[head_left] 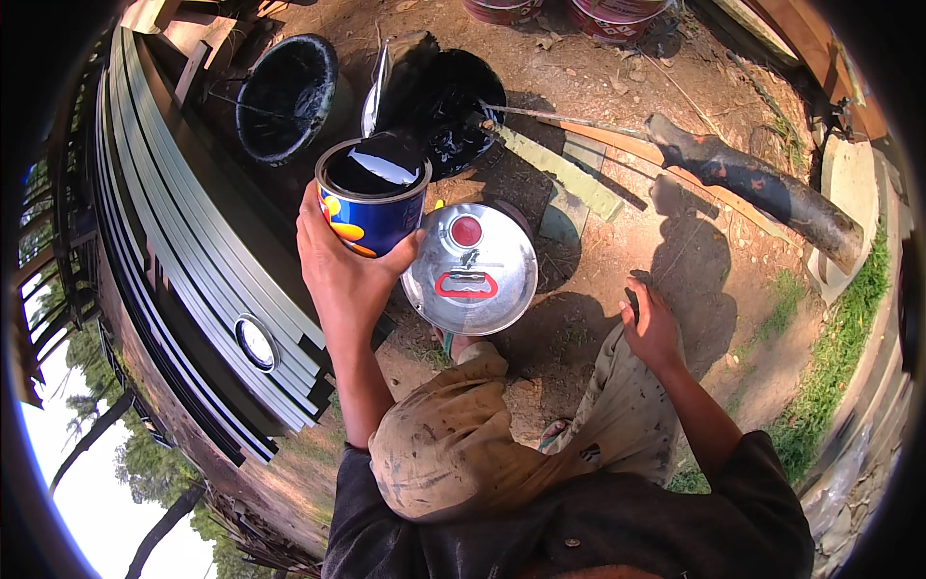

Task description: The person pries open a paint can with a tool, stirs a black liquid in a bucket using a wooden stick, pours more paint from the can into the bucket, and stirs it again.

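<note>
My left hand [347, 261] is wrapped round a blue paint can [391, 220] with yellow and orange marks. The can is open at the top and holds glossy black paint [371, 164] right up near its far rim. Just beyond it lies a black-coated container [463, 92], with a shiny silver flap [379, 92] at its left; whether paint is running from the can into it, I cannot tell. Close by the can stands a round metal drum [415, 275] with a red cap and red handle. My right hand [651, 328] rests by my right knee, empty, its fingers apart.
Grey metal profiles [183, 193] lie stacked at the left, a round lid [256, 343] on them. A black bucket [287, 96] stands at the far left. Wooden strips [559, 169] and a dark pipe-like piece [762, 188] lie at the right. Reddish buckets [617, 19] stand farthest away.
</note>
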A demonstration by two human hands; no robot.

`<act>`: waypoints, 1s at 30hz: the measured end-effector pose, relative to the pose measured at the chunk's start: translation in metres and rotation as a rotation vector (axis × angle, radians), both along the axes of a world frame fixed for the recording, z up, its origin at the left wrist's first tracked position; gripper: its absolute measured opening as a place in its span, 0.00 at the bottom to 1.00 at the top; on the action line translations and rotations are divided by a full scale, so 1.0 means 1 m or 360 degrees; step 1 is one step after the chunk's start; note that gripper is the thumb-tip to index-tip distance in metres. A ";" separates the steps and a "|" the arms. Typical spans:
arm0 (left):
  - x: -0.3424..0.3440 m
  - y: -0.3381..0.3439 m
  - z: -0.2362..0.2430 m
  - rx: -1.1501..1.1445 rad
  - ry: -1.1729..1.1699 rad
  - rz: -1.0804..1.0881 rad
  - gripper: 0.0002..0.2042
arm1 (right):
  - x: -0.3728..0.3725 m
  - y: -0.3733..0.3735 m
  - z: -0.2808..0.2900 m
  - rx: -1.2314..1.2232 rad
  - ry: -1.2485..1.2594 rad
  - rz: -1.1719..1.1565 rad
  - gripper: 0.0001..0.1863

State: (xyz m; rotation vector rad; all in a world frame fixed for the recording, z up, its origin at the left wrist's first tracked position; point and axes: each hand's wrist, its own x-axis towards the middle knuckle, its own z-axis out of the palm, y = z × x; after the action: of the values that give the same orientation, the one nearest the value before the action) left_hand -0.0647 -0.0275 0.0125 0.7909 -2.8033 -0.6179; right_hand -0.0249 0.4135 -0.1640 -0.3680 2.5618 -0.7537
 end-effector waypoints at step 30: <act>-0.008 -0.004 0.007 0.0180 0.0063 0.0026 0.59 | 0.001 -0.001 -0.007 0.0009 -0.0001 0.0026 0.23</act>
State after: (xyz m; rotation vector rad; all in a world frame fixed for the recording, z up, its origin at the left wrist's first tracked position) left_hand -0.0727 -0.0314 0.0199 0.8113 -2.7438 -0.7863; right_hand -0.0242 0.4124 -0.1709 -0.3866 2.5569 -0.7408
